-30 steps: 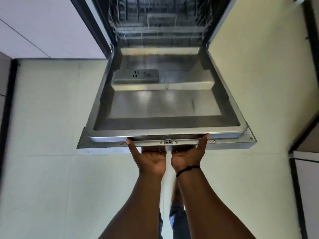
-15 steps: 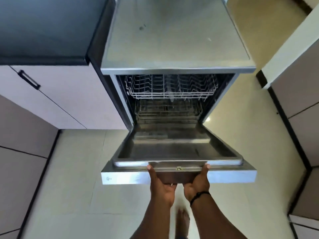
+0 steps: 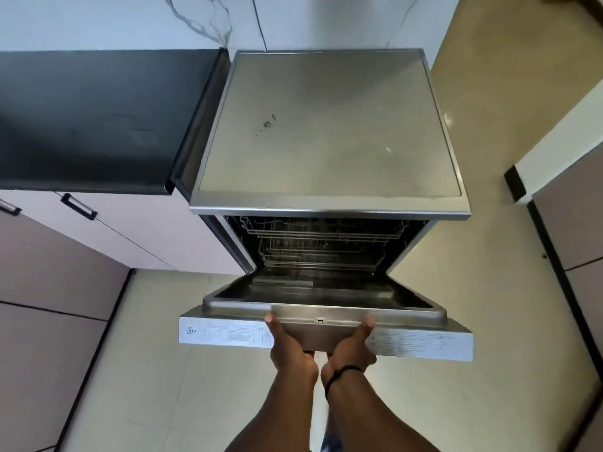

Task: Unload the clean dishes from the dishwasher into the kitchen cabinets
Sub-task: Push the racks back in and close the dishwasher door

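Note:
A steel dishwasher [image 3: 326, 132] stands freestanding against the wall, its door [image 3: 228, 334] hanging partly open and tilted upward. My left hand [image 3: 288, 345] and my right hand [image 3: 354, 349] hold the door's front edge side by side near its middle, thumbs on the top lip, fingers hidden underneath. A black band circles my right wrist. Inside, the upper wire rack [image 3: 323, 234] and the lower rack [image 3: 319, 256] show only bare wires; no dishes are visible in the part I can see.
A black countertop [image 3: 91, 119] adjoins the dishwasher on the left, above pale cabinet fronts with black handles [image 3: 78, 206]. Brown cabinet panels [image 3: 574, 230] line the right side. Pale floor tiles [image 3: 156, 370] lie around the door.
The door has swung up from nearly flat to a partly raised tilt, with both hands still on its edge. My view has risen, so the dishwasher's top and the counter now show.

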